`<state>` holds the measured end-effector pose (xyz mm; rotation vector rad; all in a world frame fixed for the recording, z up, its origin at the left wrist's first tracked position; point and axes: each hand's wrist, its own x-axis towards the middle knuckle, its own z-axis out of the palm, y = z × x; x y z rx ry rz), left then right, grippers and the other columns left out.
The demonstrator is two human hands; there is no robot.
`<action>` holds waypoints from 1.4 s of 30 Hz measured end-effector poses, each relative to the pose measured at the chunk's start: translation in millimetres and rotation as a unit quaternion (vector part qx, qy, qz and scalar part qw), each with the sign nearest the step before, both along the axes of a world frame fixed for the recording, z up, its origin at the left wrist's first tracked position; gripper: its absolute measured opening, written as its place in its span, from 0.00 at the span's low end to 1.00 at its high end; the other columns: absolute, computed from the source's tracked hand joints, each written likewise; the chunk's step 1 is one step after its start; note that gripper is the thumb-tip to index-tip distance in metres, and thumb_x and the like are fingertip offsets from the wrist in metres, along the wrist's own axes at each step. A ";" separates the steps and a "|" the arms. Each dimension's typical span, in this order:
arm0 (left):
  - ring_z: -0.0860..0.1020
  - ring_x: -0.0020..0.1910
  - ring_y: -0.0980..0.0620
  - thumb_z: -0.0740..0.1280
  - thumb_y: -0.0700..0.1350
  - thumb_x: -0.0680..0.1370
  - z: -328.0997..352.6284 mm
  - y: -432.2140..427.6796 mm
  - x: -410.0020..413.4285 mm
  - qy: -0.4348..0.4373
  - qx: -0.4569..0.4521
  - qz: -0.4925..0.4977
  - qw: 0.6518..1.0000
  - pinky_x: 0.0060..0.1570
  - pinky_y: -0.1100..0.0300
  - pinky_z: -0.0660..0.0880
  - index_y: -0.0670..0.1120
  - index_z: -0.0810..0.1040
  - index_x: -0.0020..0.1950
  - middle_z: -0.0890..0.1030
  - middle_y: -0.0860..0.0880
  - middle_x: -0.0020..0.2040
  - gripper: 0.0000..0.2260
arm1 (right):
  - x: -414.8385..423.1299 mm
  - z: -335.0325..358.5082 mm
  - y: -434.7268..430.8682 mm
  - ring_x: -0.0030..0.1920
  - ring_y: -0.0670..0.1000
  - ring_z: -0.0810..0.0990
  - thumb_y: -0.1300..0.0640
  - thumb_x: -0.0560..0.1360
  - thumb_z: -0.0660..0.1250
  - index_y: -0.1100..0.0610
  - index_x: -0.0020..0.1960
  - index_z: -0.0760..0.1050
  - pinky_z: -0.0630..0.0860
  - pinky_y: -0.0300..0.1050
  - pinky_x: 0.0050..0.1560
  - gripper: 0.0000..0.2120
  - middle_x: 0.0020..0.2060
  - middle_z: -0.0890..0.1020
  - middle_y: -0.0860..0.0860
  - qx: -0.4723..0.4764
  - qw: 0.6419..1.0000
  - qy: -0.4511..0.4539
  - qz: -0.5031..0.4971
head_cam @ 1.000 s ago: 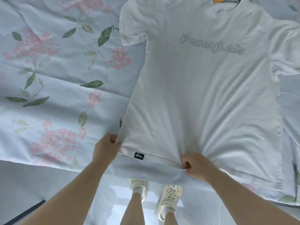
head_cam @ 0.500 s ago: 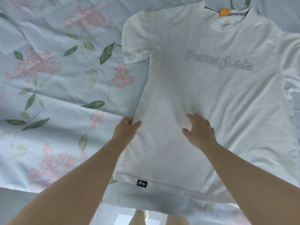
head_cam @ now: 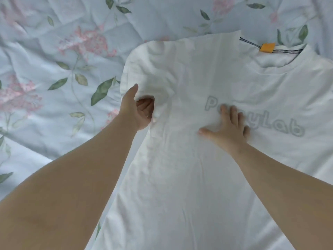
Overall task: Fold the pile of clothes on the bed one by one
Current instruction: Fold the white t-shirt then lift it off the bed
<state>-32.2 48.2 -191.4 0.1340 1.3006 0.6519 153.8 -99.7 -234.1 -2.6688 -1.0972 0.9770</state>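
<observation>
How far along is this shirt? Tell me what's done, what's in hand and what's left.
Done: the white T-shirt lies spread front-up on the floral bedsheet. In hand: the left hand grips the sleeve, lifted and curled toward the middle, while the right hand presses flat on the chest by the lettering. Left: the other side and the lower body lie unfolded; no other clothes are in view.

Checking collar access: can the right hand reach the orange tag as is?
Probably yes: right hand lies flat on the shirt, holding nothing, and only bare fabric lies between it and the tag.
</observation>
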 end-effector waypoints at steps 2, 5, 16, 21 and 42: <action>0.82 0.48 0.46 0.70 0.52 0.74 -1.2 16.6 4.2 -0.016 -0.028 0.070 0.997 0.50 0.52 0.78 0.40 0.76 0.57 0.82 0.44 0.50 0.19 | -0.4 -7.5 -2.2 0.76 0.50 0.34 0.32 0.66 0.66 0.44 0.76 0.38 0.38 0.55 0.74 0.51 0.76 0.37 0.46 -0.001 1.000 -0.007 -0.003; 0.81 0.44 0.46 0.72 0.49 0.72 -3.8 32.2 14.4 0.007 -0.025 0.127 0.992 0.46 0.53 0.79 0.43 0.76 0.57 0.81 0.46 0.47 0.17 | -1.4 -15.2 -4.2 0.75 0.51 0.32 0.30 0.66 0.65 0.43 0.76 0.36 0.36 0.55 0.73 0.52 0.76 0.35 0.45 -0.003 1.000 -0.018 0.001; 0.79 0.45 0.60 0.73 0.41 0.71 24.7 42.5 89.6 0.123 0.379 -0.331 0.855 0.50 0.64 0.73 0.49 0.79 0.45 0.81 0.60 0.46 0.06 | -3.2 -14.4 -3.4 0.74 0.52 0.30 0.29 0.67 0.62 0.42 0.75 0.32 0.36 0.56 0.73 0.51 0.75 0.32 0.45 -0.028 0.999 -0.018 -0.002; 0.59 0.73 0.54 0.63 0.63 0.74 -10.3 13.8 105.4 0.294 0.432 -0.677 0.519 0.71 0.53 0.53 0.52 0.72 0.42 0.69 0.55 0.65 0.15 | -3.7 -13.7 -4.6 0.73 0.50 0.28 0.29 0.68 0.62 0.41 0.74 0.30 0.34 0.55 0.72 0.51 0.74 0.30 0.44 -0.027 1.000 -0.010 -0.004; 0.38 0.77 0.49 0.43 0.55 0.82 -35.7 -74.2 75.0 0.508 0.462 -0.662 0.301 0.72 0.41 0.35 0.55 0.41 0.78 0.43 0.52 0.79 0.24 | 27.9 12.3 -25.6 0.75 0.46 0.53 0.50 0.74 0.69 0.46 0.75 0.59 0.54 0.45 0.73 0.33 0.75 0.57 0.46 0.132 0.980 0.134 -0.058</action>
